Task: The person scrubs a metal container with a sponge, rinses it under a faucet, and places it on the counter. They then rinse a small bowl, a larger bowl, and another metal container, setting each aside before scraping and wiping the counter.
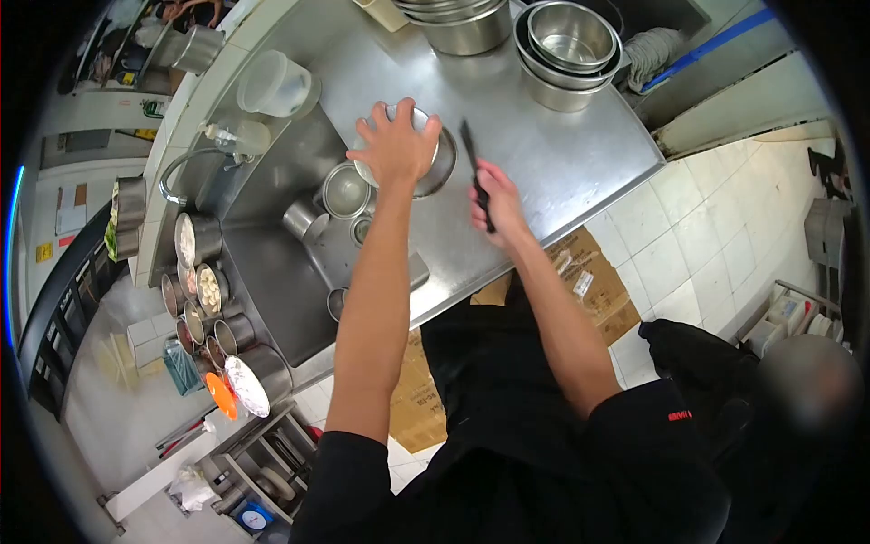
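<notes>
My left hand (396, 150) is spread wide, palm down, over a round metal bowl (364, 170) at the edge of the steel counter. Its fingers reach across the bowl's top, which is mostly hidden under the hand. Beside and partly under it shows the rim of another round metal piece (444, 163). My right hand (498, 201) is closed around the black handle of a slim knife (468, 150), its dark blade pointing away from me above the counter. Just left of my left forearm, a metal pot (346, 190) and a metal cup (305, 220) stand in the sink.
Stacked metal pots (569, 41) stand at the counter's far side. The sink (272, 263) has a curved faucet (172, 181) and a plastic tub (270, 83) behind it. Containers of food (210, 288) line the left. A person in black (716, 381) is close on my right.
</notes>
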### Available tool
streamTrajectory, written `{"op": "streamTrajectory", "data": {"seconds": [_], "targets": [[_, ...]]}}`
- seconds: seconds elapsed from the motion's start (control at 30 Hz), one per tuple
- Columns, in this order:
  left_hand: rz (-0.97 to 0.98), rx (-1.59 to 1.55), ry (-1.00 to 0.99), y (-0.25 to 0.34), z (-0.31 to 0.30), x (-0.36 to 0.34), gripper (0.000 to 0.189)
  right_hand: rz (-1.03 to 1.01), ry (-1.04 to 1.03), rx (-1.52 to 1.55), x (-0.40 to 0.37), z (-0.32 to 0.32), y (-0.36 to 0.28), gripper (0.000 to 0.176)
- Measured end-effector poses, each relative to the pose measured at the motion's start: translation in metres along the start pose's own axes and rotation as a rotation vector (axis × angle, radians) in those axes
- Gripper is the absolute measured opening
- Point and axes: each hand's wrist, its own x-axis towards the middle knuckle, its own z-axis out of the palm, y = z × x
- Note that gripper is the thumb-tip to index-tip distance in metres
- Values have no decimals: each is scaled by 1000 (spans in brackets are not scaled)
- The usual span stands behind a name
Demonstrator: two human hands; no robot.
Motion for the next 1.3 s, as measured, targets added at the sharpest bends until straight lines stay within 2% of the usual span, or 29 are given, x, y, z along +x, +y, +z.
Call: {"op": "streamTrajectory", "data": {"seconds": [0.07,0.13,0.17,0.23,0.3,0.33,0.37,0.4,0.43,0.47,0.5,0.57,0.63,0.7,0.77,0.83,0.97,1.03,1.1,1.23,1.3], "targets": [[4,-15,-5,-5,-2,-5,51,-14,-4,56,-30,-18,-7,41],[173,-175,169,-8,-8,-13,52,-26,-71,71,-59,-34,-7,42],[173,-176,181,-14,-15,-17,52,-32,-82,67,-71,-40,-10,42],[324,-737,328,-35,-29,-43,53,-46,-75,-38,-100,-51,-11,48],[130,-1439,51,-44,-50,-107,54,-45,-88,-68,-132,-67,-10,50],[70,-1774,-140,-57,-54,-145,52,-57,-112,-110,-144,-73,-11,52],[-86,-2131,-351,-64,-58,-184,52,-63,-110,-106,-157,-77,-10,52],[-199,-2339,-563,-61,-70,-221,53,-35,-87,-82,-169,-80,-8,52],[-203,-2407,-626,-58,-67,-252,54,-5,-64,-60,-179,-82,-6,53],[-345,-2428,-670,-62,-53,-280,54,-10,-44,-18,-185,-81,-1,52],[-328,-2426,-749,-63,-39,-296,56,-10,-41,-18,-184,-78,2,52],[-411,-2737,-675,-52,-6,-292,55,-22,-64,54,-176,-71,9,54],[-353,-2562,-794,-23,11,-269,52,-12,-73,20,-152,-67,11,52],[-292,-2563,-809,-12,22,-250,49,-9,82,-102,-118,-50,-4,48],[-202,-2194,-710,-17,42,-233,42,-72,32,-153,-91,-49,-23,47],[-101,-1714,-340,-21,33,-203,32,-119,0,-231,-83,-45,-36,44],[105,-799,-31,-33,-45,-131,18,-121,-26,-306,-76,-37,-44,44],[67,-579,8,-48,-55,-83,17,-130,-24,-345,-75,-30,-40,43],[350,-488,287,-44,-55,-50,31,-130,-22,-362,-72,-22,-28,41],[299,-435,277,-76,-39,-15,45,-158,-18,-354,-74,-13,-2,41],[202,-546,185,-93,-30,-19,52,-163,4,-348,-80,-16,2,40]]}}
